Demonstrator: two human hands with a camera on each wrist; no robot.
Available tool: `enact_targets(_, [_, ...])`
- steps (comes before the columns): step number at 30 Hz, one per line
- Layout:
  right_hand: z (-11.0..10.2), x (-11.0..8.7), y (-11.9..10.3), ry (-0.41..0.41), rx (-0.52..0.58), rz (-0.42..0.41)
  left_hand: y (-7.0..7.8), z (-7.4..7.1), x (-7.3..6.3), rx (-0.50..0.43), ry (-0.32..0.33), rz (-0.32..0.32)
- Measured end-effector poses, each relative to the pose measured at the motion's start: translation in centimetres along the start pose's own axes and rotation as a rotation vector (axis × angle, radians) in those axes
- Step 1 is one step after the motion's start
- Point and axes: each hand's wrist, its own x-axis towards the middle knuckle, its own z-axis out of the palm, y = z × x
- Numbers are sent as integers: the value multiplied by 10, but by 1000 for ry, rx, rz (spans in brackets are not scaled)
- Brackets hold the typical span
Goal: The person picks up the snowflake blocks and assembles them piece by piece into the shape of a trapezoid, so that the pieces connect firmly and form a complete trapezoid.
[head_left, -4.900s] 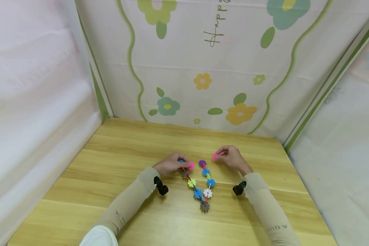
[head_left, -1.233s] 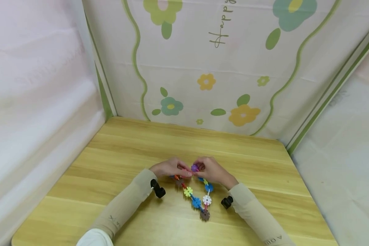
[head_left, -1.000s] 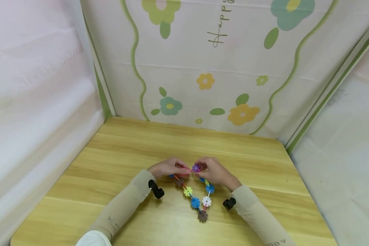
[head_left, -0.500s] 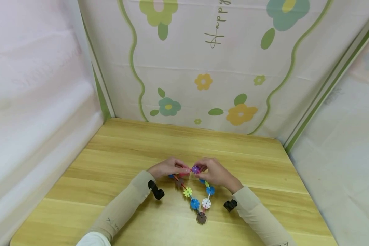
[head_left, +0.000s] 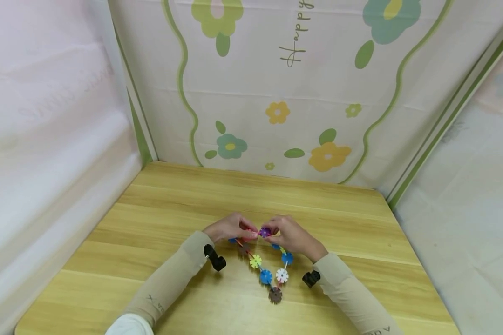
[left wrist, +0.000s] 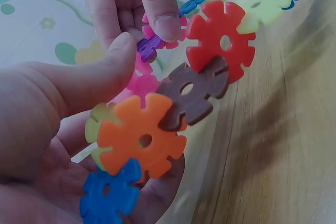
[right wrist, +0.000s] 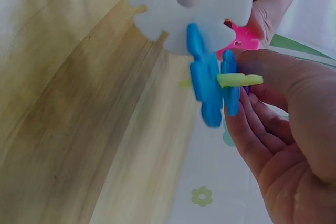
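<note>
A chain of interlocking snowflake discs loops between my hands. In the head view, my left hand (head_left: 230,226) pinches a pink snowflake disc, shown between thumb and fingers as the pink disc (left wrist: 142,85) in the left wrist view. Opposite, my right hand (head_left: 293,235) pinches the purple snowflake disc (head_left: 265,232), touching or nearly touching the pink. An orange disc (left wrist: 126,124) and a blue disc (left wrist: 113,192) lie against my left palm. The loop runs down through a yellow-green disc (head_left: 255,261), a white disc (head_left: 282,275) and a brown disc (head_left: 275,295). Fingers partly hide the joint.
The wooden table (head_left: 184,195) extends around the chain. A white cloth wall (head_left: 243,93) printed with flowers rises behind it, with further cloth walls at both sides. Each wrist carries a black camera mount, such as the left mount (head_left: 214,258).
Earlier, my right hand held a pink disc apart at the right, with the purple disc on the table. It now pinches the purple disc beside my left hand. The last second shows only slight shifts.
</note>
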Motion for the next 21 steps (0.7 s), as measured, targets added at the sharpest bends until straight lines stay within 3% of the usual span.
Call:
enact_targets(11, [3,-2,8,-35,41,15,-4,6,5,49,33,17])
enact_targets(16, [3,0,7,-56,64,27,-7,8,8,25,32,28])
enact_targets(21, [-2,-4,8,-66,160,160,-11,5,8,-18,32,36])
